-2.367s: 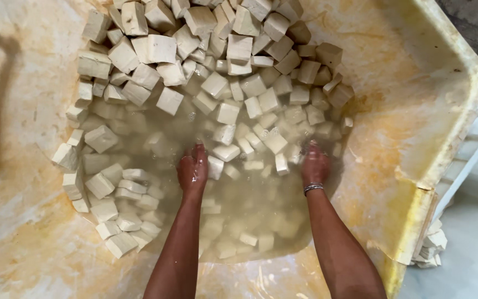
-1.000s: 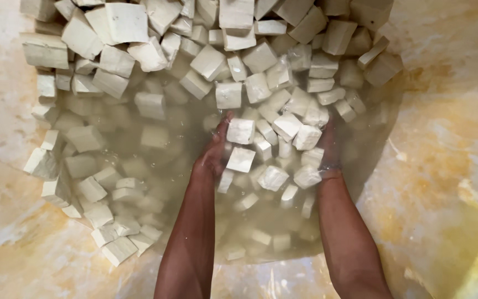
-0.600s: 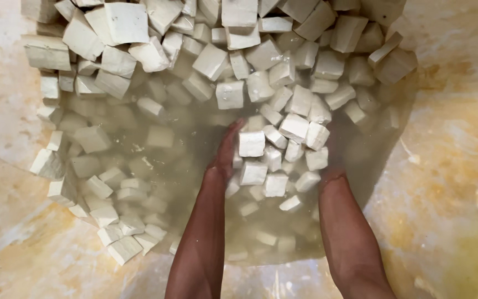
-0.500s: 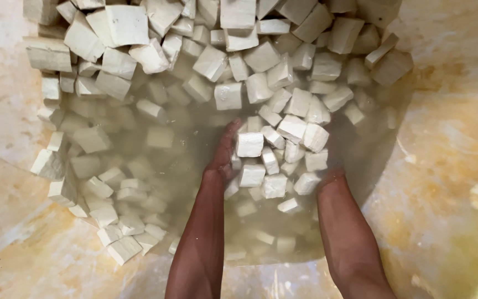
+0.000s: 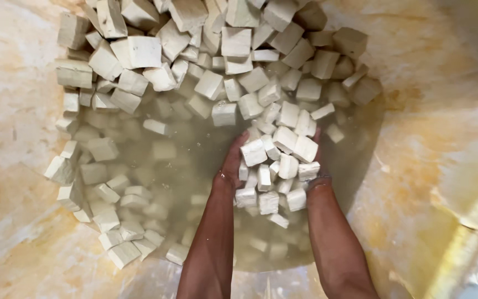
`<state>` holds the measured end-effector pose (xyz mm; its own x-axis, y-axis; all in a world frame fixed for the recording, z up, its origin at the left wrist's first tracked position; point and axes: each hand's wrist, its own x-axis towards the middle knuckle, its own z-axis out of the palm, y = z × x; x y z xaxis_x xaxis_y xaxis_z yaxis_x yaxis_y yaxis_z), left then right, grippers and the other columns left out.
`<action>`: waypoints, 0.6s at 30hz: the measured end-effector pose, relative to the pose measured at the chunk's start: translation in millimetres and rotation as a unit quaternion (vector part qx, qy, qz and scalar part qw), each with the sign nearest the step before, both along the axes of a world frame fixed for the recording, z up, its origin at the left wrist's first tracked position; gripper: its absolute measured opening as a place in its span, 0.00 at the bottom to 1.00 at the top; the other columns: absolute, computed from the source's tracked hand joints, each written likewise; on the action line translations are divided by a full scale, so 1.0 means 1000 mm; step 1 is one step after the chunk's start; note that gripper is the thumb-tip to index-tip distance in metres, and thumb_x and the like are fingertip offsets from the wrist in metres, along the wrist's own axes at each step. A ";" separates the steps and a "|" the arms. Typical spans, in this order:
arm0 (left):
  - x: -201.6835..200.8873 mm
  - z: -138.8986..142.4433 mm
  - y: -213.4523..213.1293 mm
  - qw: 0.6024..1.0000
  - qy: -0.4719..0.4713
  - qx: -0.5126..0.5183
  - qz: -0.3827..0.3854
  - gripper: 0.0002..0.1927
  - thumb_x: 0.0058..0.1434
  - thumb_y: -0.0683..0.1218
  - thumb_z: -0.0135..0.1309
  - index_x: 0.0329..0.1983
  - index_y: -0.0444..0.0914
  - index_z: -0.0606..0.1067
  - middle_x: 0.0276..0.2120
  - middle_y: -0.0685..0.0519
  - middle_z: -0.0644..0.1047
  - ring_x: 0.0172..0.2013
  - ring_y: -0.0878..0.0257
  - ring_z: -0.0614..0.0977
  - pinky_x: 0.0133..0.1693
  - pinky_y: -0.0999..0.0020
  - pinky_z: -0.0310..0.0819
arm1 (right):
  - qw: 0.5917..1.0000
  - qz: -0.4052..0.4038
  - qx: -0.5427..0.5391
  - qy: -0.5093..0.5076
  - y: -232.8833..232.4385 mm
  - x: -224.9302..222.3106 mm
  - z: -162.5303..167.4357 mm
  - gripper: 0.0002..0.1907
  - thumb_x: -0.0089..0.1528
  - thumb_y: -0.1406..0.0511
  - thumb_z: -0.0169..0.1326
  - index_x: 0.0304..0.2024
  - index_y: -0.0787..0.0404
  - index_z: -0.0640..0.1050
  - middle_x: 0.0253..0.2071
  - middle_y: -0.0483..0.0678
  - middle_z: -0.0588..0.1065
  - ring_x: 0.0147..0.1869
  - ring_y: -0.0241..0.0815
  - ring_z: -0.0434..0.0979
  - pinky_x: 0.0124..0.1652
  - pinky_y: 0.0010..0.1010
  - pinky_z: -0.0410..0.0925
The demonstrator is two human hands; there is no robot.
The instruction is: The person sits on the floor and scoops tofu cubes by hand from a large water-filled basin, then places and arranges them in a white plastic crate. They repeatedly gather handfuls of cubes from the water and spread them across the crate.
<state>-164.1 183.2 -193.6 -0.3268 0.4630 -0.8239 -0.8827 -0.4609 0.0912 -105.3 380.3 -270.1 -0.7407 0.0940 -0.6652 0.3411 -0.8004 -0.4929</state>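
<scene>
A large yellow-stained tub [image 5: 432, 166] fills the view, its bottom holding cloudy water [image 5: 183, 166]. Pale cubes [image 5: 139, 52] lie heaped against the far wall and strewn down the left side, some sunk under the surface. Near the middle, just above the water, a scooped pile of cubes [image 5: 278, 160] rests between two cupped palms. The left hand [image 5: 232, 163] is open with fingers stretched along the pile's left side; the right hand [image 5: 317, 166], mostly hidden behind it, cradles its right side.

Both forearms reach forward — left hand [image 5: 232, 166] and right hand [image 5: 317, 166] cupped together.
</scene>
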 end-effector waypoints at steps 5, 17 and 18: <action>0.006 0.047 0.007 0.998 0.034 0.040 -0.022 0.34 0.56 0.65 0.55 0.60 0.41 0.72 0.47 0.50 0.81 0.46 0.55 0.83 0.49 0.53 0.79 | 0.998 -0.005 -0.054 0.029 -0.007 0.012 0.038 0.35 0.67 0.44 0.46 0.68 0.59 0.69 0.61 0.51 0.75 0.63 0.49 0.76 0.62 0.43 0.69; 0.054 0.168 -0.019 0.927 0.293 -0.187 -0.138 0.31 0.61 0.63 0.54 0.59 0.39 0.75 0.48 0.51 0.78 0.46 0.60 0.78 0.49 0.63 0.74 | 0.989 -0.052 -0.122 0.064 -0.070 0.060 0.184 0.33 0.64 0.42 0.45 0.55 0.61 0.77 0.50 0.51 0.80 0.52 0.50 0.80 0.54 0.44 0.73; 0.059 0.178 -0.024 0.910 0.337 -0.194 -0.146 0.32 0.63 0.64 0.55 0.60 0.38 0.75 0.48 0.50 0.78 0.46 0.59 0.77 0.48 0.62 0.74 | 0.985 -0.057 -0.150 0.063 -0.076 0.066 0.195 0.32 0.64 0.42 0.46 0.54 0.59 0.77 0.48 0.50 0.80 0.51 0.50 0.81 0.53 0.44 0.73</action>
<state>-105.5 159.1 -15.6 -0.7277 0.3284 -0.6022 -0.6460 -0.0331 0.7626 -39.7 304.3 -74.7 -0.8146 -0.0054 -0.5800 0.1919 -0.9461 -0.2608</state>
